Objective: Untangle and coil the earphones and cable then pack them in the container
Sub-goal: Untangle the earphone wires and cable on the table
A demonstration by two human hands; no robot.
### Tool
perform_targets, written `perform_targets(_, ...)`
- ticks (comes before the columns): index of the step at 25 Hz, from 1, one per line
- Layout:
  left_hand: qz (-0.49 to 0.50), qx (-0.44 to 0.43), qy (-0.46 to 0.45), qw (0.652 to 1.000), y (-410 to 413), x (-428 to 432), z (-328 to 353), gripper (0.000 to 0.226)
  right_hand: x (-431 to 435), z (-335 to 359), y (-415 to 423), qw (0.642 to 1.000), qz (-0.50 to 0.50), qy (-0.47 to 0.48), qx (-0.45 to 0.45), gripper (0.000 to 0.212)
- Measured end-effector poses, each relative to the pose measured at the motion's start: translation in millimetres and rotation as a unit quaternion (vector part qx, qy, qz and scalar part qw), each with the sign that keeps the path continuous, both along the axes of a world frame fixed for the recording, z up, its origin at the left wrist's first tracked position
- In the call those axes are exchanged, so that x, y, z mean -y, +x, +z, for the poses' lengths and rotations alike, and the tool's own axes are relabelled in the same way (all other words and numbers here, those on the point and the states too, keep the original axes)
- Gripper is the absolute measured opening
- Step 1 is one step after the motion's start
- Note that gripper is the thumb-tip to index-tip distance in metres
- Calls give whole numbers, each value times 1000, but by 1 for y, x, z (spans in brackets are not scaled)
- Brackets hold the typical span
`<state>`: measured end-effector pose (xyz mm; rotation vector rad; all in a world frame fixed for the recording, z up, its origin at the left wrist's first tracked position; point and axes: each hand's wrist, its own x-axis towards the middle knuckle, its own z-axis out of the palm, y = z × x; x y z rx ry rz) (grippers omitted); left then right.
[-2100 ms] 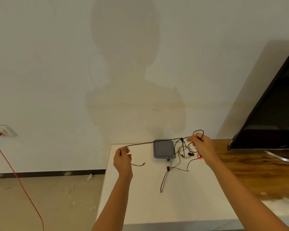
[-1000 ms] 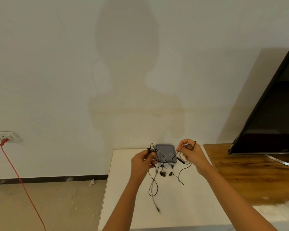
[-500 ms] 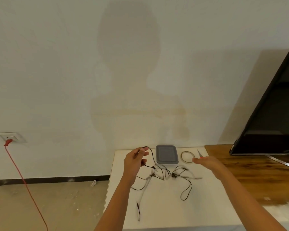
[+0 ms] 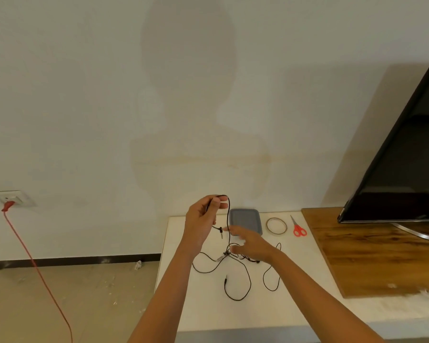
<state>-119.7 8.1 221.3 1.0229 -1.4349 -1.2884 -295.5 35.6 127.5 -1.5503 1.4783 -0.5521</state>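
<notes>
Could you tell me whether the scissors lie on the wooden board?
No, the scissors lie on the white table, beside the tape ring.

Matt white table (image 4: 208, 315), wood-grain board (image 4: 372, 256), matt grey plastic container (image 4: 245, 219), glossy black screen (image 4: 406, 169).

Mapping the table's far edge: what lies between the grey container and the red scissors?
In the head view, a ring of clear tape lies flat between the grey container and the red scissors, touching neither.
</notes>
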Motion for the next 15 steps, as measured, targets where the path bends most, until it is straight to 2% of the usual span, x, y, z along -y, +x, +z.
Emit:
perform_targets(3, -11, -39, -24, 999, 4, -1, 19, 22, 1, -17, 5, 999, -20, 10, -40, 9)
perform_targets(4, -8, -56, -31, 998, 6, -1, 23, 22, 0, -21, 4, 997, -39, 14, -59, 4)
perform_targets(7, 28, -81, -41, 996, 17, 4, 26, 23, -1, -15, 3, 981, -178, -33, -64, 13)
perform_targets(9, 66, -16, -23, 997, 24, 11, 19, 22, 2, 15, 4, 954, -262, -142, -20, 17)
perform_targets(11, 70, 76, 18, 994, 25, 14, 7, 21, 7, 58, 7, 935, -267, -231, 19, 16)
perform_targets(12, 48, 95, 43, 993, 21, 13, 2, 21, 8, 79, 11, 933, -248, -256, 41, 14)
perform_targets(15, -62, 95, 79, 990, 0, 5, -5, 23, 10, 127, 24, 943, -196, -255, 86, 11)
